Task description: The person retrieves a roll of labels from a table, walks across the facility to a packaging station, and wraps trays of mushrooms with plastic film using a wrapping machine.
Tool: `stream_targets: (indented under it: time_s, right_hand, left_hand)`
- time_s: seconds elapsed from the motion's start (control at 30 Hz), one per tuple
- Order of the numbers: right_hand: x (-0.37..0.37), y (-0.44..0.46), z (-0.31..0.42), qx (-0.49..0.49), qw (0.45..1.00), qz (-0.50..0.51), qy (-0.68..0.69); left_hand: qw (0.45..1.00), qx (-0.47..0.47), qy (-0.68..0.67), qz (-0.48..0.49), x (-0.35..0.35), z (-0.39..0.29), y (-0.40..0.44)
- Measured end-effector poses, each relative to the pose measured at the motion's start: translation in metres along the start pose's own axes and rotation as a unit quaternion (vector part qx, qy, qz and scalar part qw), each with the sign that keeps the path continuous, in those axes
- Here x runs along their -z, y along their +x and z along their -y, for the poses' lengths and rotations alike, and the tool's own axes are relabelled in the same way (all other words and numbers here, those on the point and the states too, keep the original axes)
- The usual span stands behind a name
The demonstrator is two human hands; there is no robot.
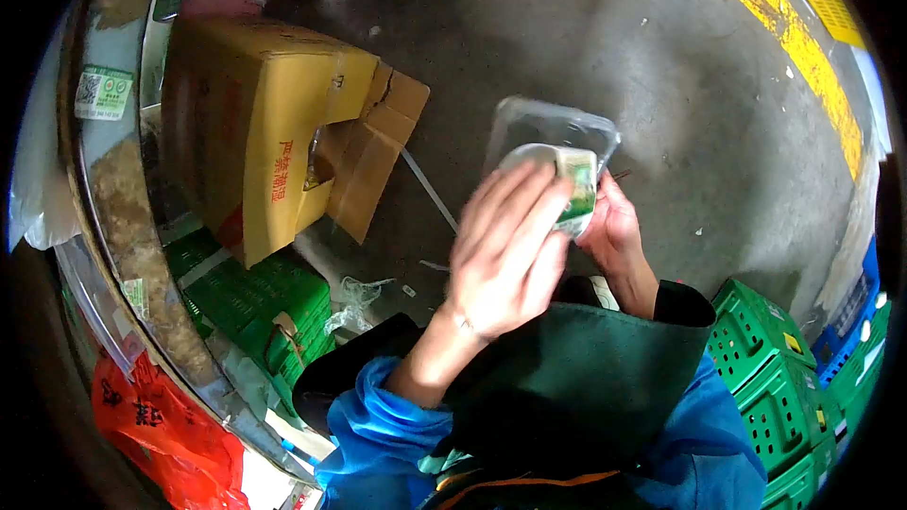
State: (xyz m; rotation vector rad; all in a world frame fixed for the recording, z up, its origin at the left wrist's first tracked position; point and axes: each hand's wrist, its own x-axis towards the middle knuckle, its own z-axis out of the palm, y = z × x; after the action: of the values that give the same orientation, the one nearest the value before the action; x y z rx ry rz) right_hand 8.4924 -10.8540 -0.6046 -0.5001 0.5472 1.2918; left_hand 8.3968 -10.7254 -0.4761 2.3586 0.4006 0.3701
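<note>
A clear plastic tray (605, 128) is held up in front of my dark apron, with a green-and-white label (578, 179) on its near face. My right hand (616, 225) grips the tray by its lower right side, the thumb up along the edge. Across the tray's front lies my left hand (510, 241), fingers stretched out flat and touching the label's left edge; it is slightly blurred. The tray's contents are mostly covered by that hand, so I cannot make them out.
An open cardboard box (269, 132) tilts at the left, above a green crate (255, 307). A curved worktop edge (156, 293) runs down the left, near a red plastic bag (165, 434). Green crates (770, 387) stack at the right. A yellow line (803, 42) crosses the floor.
</note>
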Motion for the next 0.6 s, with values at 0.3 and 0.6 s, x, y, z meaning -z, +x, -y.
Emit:
stream_targets:
  time_s: [0.3, 0.6]
  right_hand:
    - [-0.002, -0.011, 0.015, 0.033, 0.999, 0.015, 0.028]
    - [-0.019, -0.025, 0.018, 0.039, 0.999, 0.004, 0.033]
  left_hand:
    - [0.947, 0.289, -0.121, -0.074, -0.011, 0.019, -0.016]
    - [0.886, 0.281, -0.364, -0.060, -0.007, 0.003, 0.007]
